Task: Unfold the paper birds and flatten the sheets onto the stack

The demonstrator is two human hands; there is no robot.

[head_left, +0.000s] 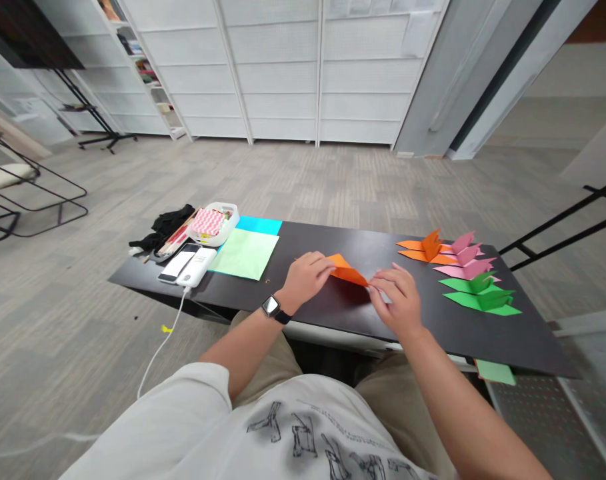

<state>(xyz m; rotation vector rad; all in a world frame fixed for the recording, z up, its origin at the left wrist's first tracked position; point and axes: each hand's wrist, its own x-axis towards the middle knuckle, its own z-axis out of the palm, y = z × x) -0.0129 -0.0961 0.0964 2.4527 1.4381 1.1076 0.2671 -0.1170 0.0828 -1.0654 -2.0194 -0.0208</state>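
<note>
A folded piece of orange origami paper is held between my two hands, just above the dark tabletop. My left hand, with a watch on its wrist, pinches the paper's left end. At the opposite end, the fingertips of my right hand are closed on its pointed right corner. Part of the paper's left end is hidden behind my left fingers. On the right side of the table sit folded paper cranes in orange, pink and green.
Light green paper sheets lie left of my hands, partly over a blue sheet. Beyond them are a white container, a phone, a white power bank with a cable, and black cloth. The dark table spans my lap's front.
</note>
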